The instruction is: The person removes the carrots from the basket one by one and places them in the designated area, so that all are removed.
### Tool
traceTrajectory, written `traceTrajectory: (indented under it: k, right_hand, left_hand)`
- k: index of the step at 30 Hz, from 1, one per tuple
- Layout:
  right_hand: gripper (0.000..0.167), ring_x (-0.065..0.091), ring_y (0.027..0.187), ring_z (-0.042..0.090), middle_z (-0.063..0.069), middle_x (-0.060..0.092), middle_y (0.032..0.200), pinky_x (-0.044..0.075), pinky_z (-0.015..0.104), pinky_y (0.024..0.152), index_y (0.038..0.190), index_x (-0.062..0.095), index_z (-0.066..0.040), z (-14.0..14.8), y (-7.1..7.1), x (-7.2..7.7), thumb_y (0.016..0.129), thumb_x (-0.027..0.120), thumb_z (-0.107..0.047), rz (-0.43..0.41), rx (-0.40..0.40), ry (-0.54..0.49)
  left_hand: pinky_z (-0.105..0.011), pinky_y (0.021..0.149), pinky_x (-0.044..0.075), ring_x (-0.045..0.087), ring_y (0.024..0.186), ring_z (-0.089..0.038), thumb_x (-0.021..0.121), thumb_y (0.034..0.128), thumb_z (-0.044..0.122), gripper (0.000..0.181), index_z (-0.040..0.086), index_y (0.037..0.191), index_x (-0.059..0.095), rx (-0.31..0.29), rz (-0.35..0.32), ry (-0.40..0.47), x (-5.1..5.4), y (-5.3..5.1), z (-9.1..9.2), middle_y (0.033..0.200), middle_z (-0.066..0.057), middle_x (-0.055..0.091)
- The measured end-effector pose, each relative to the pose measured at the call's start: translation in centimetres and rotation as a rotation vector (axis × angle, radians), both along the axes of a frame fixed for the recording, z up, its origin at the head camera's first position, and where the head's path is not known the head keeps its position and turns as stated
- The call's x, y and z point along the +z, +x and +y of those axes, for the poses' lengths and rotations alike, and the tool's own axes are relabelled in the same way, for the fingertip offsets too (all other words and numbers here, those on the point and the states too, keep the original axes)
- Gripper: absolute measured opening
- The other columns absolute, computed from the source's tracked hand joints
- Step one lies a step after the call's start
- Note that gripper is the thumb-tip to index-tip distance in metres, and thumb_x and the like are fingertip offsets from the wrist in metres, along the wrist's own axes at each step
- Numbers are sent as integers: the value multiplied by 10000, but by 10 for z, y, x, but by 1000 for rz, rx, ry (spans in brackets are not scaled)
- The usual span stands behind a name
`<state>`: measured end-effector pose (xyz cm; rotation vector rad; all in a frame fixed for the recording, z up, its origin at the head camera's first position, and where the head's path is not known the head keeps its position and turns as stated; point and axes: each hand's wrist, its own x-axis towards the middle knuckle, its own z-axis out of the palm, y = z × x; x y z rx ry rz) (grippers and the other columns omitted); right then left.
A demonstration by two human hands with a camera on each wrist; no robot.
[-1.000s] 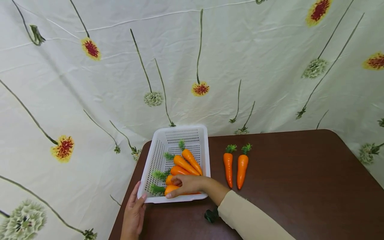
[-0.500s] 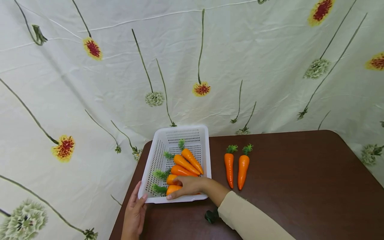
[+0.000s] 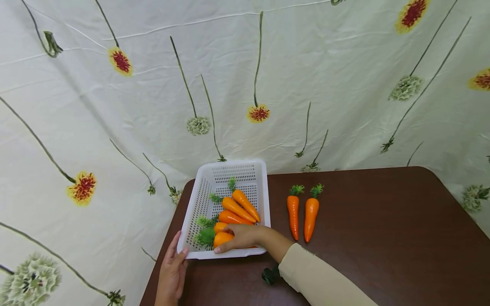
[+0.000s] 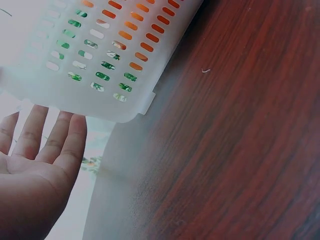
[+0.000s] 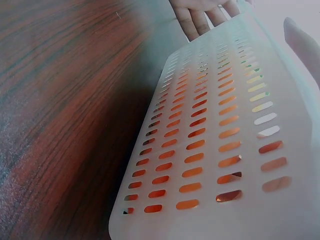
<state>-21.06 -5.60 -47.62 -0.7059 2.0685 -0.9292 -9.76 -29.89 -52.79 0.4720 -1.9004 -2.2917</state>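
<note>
A white perforated basket (image 3: 188,208) holds several orange carrots with green tops. My left hand (image 3: 171,272) holds its near-left corner, thumb on the rim; in the left wrist view the fingers of that hand (image 4: 42,160) reach under the basket's edge (image 4: 85,102). My right hand (image 3: 241,237) is inside the basket at the near side, its fingers and thumb around the nearest carrot (image 3: 223,239), whose lower part the hand hides. In the right wrist view, the basket wall (image 5: 210,115) covers most of the carrots.
Two carrots (image 3: 293,216) (image 3: 311,219) lie side by side on the brown table (image 3: 367,221), right of the basket. A dark green object (image 3: 269,276) is partly under my right sleeve. A flower-patterned cloth (image 3: 325,76) hangs behind the table.
The nearest carrot in the basket has shifted slightly right and turned, its green top now fuller and higher. My right hand has barely moved, and my left hand stays at the corner.
</note>
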Motion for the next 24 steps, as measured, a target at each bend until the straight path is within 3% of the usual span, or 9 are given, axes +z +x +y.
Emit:
traceTrajectory:
  k: [7, 12, 14, 24]
  right_hand:
    - [887, 521, 1191, 103, -75, 573, 1356, 410, 389, 1087, 1489, 464, -178, 0, 0, -2, 799, 733, -667, -6, -19, -8]
    - [894, 477, 1338, 130, -40, 522, 1480, 361, 421, 1166, 1515, 444, -160, 0, 1, -2, 821, 723, -650, 8, -27, -8]
    - [862, 468, 1358, 139, -30, 518, 1490, 356, 428, 1174, 1509, 454, -154, 1, 2, -2, 841, 714, -632, 8, -29, -22]
    - [579, 525, 1115, 116, -9, 601, 1353, 437, 333, 1006, 1377, 580, -114, -1, 3, -1, 909, 729, -419, 10, -107, -63]
  left_hand:
    - [-178, 936, 530, 595, 1195, -1, 538, 1051, 150, 623, 150, 1609, 262, 1, -6, 1, 1, 0, 0, 1414, 135, 499]
    - [-183, 954, 525, 593, 1193, -13, 538, 1051, 148, 630, 143, 1611, 252, -6, 0, 2, 2, 1, -1, 1420, 134, 487]
    - [-185, 956, 526, 590, 1193, -20, 540, 1050, 151, 632, 145, 1612, 250, -2, -10, 4, 2, 1, 0, 1430, 123, 473]
    - [-186, 962, 524, 590, 1186, -20, 548, 1048, 163, 635, 162, 1612, 257, 7, -26, 4, 2, 0, 0, 1444, 116, 446]
